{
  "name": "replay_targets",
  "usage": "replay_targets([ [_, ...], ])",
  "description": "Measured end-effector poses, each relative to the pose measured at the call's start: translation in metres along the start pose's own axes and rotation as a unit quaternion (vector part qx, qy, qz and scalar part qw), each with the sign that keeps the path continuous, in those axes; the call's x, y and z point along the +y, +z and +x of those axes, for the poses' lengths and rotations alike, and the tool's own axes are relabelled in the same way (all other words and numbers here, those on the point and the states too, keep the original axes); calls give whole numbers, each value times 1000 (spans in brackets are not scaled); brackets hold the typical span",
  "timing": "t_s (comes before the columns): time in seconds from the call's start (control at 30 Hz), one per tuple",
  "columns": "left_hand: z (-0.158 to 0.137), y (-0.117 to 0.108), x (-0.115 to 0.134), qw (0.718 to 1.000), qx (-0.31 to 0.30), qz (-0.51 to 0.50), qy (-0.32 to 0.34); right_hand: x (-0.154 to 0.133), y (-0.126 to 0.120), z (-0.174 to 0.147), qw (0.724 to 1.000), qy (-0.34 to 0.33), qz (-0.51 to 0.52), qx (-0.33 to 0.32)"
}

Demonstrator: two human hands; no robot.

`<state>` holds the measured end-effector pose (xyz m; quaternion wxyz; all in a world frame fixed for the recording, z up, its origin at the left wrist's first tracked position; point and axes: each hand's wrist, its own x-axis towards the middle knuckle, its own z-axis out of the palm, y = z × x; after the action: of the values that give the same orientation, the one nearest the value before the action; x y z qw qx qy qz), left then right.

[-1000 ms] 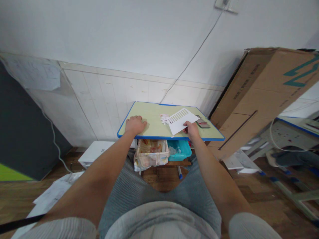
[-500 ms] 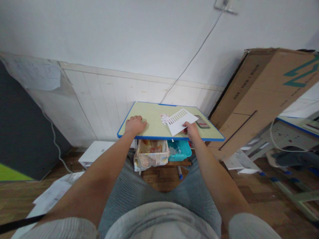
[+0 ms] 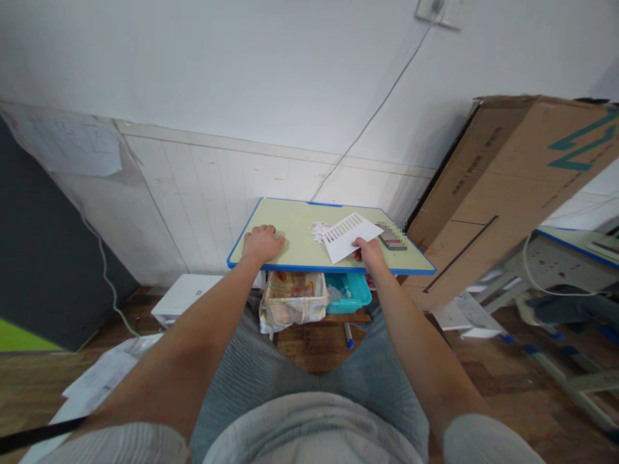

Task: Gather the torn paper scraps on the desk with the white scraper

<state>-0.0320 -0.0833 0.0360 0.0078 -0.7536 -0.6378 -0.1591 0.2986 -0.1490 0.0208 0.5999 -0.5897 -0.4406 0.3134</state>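
Note:
My left hand (image 3: 264, 243) rests palm down on the left part of a small pale-yellow desk (image 3: 294, 219) with a blue edge. Its fingers lie on the surface and hold nothing. My right hand (image 3: 368, 253) pinches the lower right edge of a white paper sheet (image 3: 345, 248), thumb on top. A row of narrow brownish strips or slots crosses the sheet's upper part; I cannot tell which. By its left edge lies a small heap of pale paper pieces (image 3: 319, 231). A flat dark object (image 3: 393, 238), partly pixelated, lies to the right of the sheet.
Under the desktop sit a cloth-lined basket (image 3: 294, 309) and a turquoise bin (image 3: 356, 303) with pale scraps. A tall cardboard box (image 3: 464, 200) leans at the right. A white box (image 3: 186, 296) and papers (image 3: 104, 374) are on the left. A cable (image 3: 372, 116) runs down the wall.

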Motion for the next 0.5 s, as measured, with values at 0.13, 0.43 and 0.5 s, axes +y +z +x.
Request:
replay_targets([
  [0.13,1,1,0,1000,1,1,0,0,0,0,1000,3,-6,2],
  [0.43,-1,2,-1,1000,-1,9,4,-9,-1,14,999,42,-20,-14],
  [0.5,1,0,-3,1000,-5,12,3,-13,-3,24,998,55,-22,-6],
])
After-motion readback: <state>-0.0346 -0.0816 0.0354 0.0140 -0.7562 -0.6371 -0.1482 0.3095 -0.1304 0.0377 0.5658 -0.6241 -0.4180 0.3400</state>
